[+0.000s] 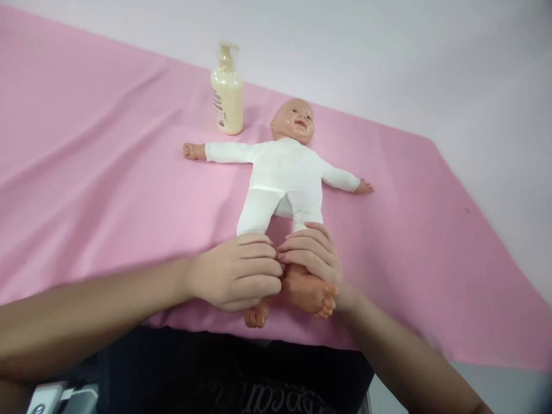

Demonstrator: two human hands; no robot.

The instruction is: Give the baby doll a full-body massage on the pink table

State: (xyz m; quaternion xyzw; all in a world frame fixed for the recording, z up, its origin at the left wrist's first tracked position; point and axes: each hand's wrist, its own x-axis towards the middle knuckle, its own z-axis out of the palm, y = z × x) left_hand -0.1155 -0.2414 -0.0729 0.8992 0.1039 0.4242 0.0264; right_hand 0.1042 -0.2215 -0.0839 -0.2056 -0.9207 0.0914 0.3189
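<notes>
A baby doll (287, 164) with a white cloth body lies on its back, head away from me and arms spread wide. My left hand (241, 273) is wrapped over the doll's lower leg on the left, and that leg's foot (256, 316) pokes out below my fingers. Around the other lower leg curls my right hand (313, 253), with the doll's foot (310, 292) showing beneath it, toes pointing right. The fingertips of both hands nearly meet between the legs. My thumbs are mostly hidden.
A pale yellow pump bottle (228, 95) stands upright left of the doll's head. Pink cloth (107, 190) with some creases covers the table, its near edge just below the doll's feet. A white surface (388, 57) lies behind. At bottom left is a grey-white device (62, 398).
</notes>
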